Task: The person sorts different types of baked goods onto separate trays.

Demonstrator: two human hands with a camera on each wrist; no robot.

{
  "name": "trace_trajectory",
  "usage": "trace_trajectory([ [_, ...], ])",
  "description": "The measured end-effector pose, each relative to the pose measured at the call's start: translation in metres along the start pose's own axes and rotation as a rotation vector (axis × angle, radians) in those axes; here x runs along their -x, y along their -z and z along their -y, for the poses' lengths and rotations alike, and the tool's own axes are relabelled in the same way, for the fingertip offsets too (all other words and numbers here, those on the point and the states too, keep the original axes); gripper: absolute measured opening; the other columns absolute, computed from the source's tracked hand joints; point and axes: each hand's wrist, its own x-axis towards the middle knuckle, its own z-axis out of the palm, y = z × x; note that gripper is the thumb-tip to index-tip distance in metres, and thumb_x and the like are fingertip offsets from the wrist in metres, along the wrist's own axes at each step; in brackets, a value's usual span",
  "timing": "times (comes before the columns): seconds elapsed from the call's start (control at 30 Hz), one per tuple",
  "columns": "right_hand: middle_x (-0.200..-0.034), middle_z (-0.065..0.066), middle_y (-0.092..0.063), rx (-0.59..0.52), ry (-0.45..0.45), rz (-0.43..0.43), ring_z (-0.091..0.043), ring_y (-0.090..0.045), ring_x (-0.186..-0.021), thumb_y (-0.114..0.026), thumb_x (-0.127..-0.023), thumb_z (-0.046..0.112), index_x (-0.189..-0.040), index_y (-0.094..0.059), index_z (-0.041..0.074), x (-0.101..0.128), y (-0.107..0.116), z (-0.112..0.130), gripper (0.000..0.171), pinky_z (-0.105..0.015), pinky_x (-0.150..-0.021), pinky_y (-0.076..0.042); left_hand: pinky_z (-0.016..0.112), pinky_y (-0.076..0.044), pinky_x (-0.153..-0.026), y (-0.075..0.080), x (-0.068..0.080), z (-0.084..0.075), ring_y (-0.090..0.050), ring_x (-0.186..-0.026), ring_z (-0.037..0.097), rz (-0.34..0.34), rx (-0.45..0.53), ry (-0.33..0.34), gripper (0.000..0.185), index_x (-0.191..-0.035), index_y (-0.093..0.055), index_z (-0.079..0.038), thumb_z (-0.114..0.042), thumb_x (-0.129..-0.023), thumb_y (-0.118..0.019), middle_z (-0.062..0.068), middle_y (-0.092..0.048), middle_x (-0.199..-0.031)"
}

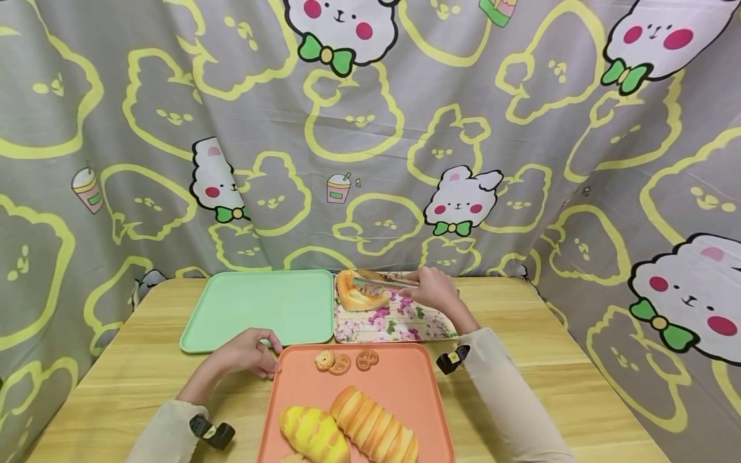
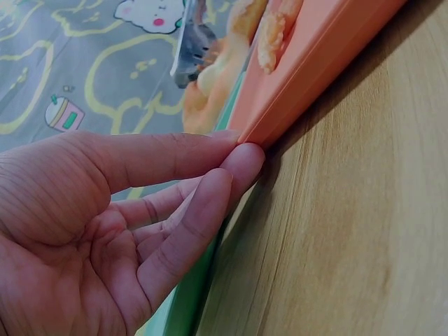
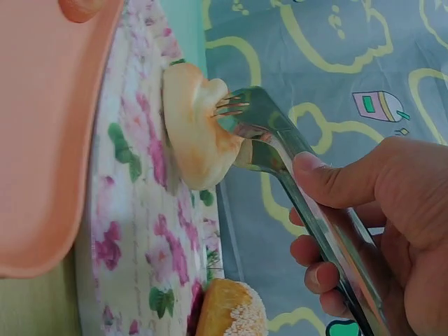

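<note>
My right hand (image 1: 433,287) grips metal tongs (image 3: 308,203) by the handles. Their toothed tips meet a curved, golden-brown bread (image 1: 357,292), which is on the flowered tray (image 1: 399,326) at the back; whether they squeeze it is unclear. My left hand (image 1: 250,352) is at the far left corner of the orange tray (image 1: 399,373). In the left wrist view, its fingertips (image 2: 224,140) pinch that corner. On the orange tray lie a yellow bread (image 1: 315,434) and a long ridged bread (image 1: 376,427).
A pale green tray (image 1: 260,308) sits left of the flowered one. Several small cookies (image 1: 367,360) lie along the orange tray's far end. A seeded bread roll (image 3: 231,311) is also on the flowered tray. A patterned curtain (image 1: 359,154) hangs behind the wooden table (image 1: 538,360).
</note>
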Motion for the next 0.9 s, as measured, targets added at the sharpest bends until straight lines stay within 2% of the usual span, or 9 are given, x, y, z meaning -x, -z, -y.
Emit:
trace_trajectory([
  [0.03, -0.094, -0.012, -0.078, 0.006, 0.004, -0.001, -0.014, -0.039, -0.051, -0.078, -0.089, 0.039, -0.125, -0.074, 0.014, 0.0, -0.001, 0.0, 0.044, -0.028, -0.048, -0.028, 0.033, -0.062, -0.063, 0.0, 0.0, 0.0, -0.072, -0.069, 0.021, 0.003, 0.001, -0.002, 0.028, -0.104, -0.059, 0.007, 0.001, -0.083, -0.076, 0.011, -0.074, -0.075],
  [0.13, -0.098, -0.013, -0.078, 0.007, 0.005, -0.002, -0.013, -0.038, -0.05, -0.078, -0.089, 0.038, -0.126, -0.073, 0.013, 0.001, -0.002, 0.0, 0.045, -0.027, -0.047, -0.027, 0.034, -0.062, -0.063, 0.0, 0.0, 0.001, -0.072, -0.069, 0.021, 0.007, 0.007, -0.003, 0.027, -0.104, -0.059, 0.007, 0.001, -0.084, -0.076, 0.012, -0.074, -0.075],
  [0.27, -0.071, -0.009, -0.07, -0.014, -0.007, 0.007, -0.011, -0.026, -0.047, -0.078, -0.09, 0.037, -0.129, -0.072, 0.013, 0.003, -0.004, -0.001, 0.046, -0.026, -0.045, -0.02, 0.033, -0.062, -0.064, 0.0, 0.001, 0.001, -0.072, -0.068, 0.02, 0.014, 0.011, -0.007, 0.026, -0.104, -0.058, 0.008, 0.001, -0.085, -0.075, 0.011, -0.074, -0.075],
  [0.37, -0.061, -0.006, -0.062, -0.02, -0.014, 0.012, -0.01, -0.021, -0.047, -0.077, -0.09, 0.038, -0.132, -0.069, 0.013, 0.003, -0.004, -0.002, 0.049, -0.026, -0.045, -0.017, 0.033, -0.062, -0.064, 0.001, 0.001, 0.001, -0.071, -0.068, 0.019, 0.014, 0.015, -0.008, 0.026, -0.104, -0.058, 0.008, 0.001, -0.085, -0.075, 0.011, -0.073, -0.075],
  [0.67, -0.06, -0.004, -0.059, -0.031, -0.026, 0.004, -0.01, -0.028, -0.045, -0.075, -0.091, 0.042, -0.139, -0.064, 0.019, 0.004, -0.008, -0.005, 0.054, -0.025, -0.043, -0.02, 0.033, -0.062, -0.064, 0.0, 0.0, 0.0, -0.072, -0.069, 0.021, 0.007, 0.013, 0.001, 0.027, -0.104, -0.059, 0.007, 0.0, -0.084, -0.076, 0.012, -0.074, -0.075],
  [0.73, -0.066, -0.004, -0.064, -0.044, -0.023, -0.006, -0.01, -0.032, -0.044, -0.076, -0.09, 0.041, -0.139, -0.065, 0.02, 0.006, -0.007, -0.004, 0.054, -0.025, -0.043, -0.021, 0.033, -0.062, -0.064, 0.001, 0.0, 0.0, -0.072, -0.069, 0.021, 0.006, 0.011, 0.002, 0.028, -0.104, -0.059, 0.007, 0.0, -0.083, -0.076, 0.012, -0.074, -0.075],
  [0.83, -0.097, -0.01, -0.076, -0.063, 0.0, -0.013, -0.01, -0.035, -0.044, -0.077, -0.09, 0.042, -0.139, -0.064, 0.021, 0.01, -0.006, -0.004, 0.055, -0.025, -0.043, -0.022, 0.034, -0.062, -0.064, 0.001, 0.0, 0.0, -0.072, -0.07, 0.021, 0.007, 0.012, 0.003, 0.028, -0.104, -0.059, 0.007, 0.001, -0.083, -0.076, 0.012, -0.074, -0.075],
  [0.9, -0.121, -0.012, -0.074, -0.078, 0.027, -0.016, -0.011, -0.037, -0.044, -0.077, -0.09, 0.04, -0.14, -0.064, 0.021, 0.014, -0.005, -0.004, 0.055, -0.025, -0.043, -0.023, 0.034, -0.062, -0.064, 0.001, 0.0, 0.001, -0.072, -0.07, 0.021, 0.008, 0.013, 0.002, 0.028, -0.104, -0.059, 0.007, 0.0, -0.083, -0.076, 0.012, -0.074, -0.076],
])
